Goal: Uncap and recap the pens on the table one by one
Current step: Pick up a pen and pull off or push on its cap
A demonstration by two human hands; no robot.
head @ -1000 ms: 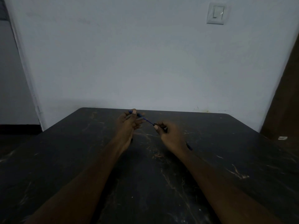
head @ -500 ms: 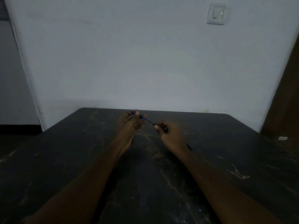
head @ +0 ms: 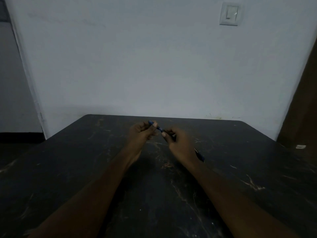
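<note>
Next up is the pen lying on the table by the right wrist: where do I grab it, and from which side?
Probably pinch the exposed near stretch of the pen from above, on the outer side of the right hand. It lies flat on the table, slanting far-left to near-right, so the grip closes across its thin width. The wrist hides its far part.

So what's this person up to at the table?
A person is holding a blue pen just above a dark table. The left hand pinches one end and the right hand pinches the other. The picture is too dim to tell whether the cap is on or off. A second pen lies on the table beside the right wrist.
</note>
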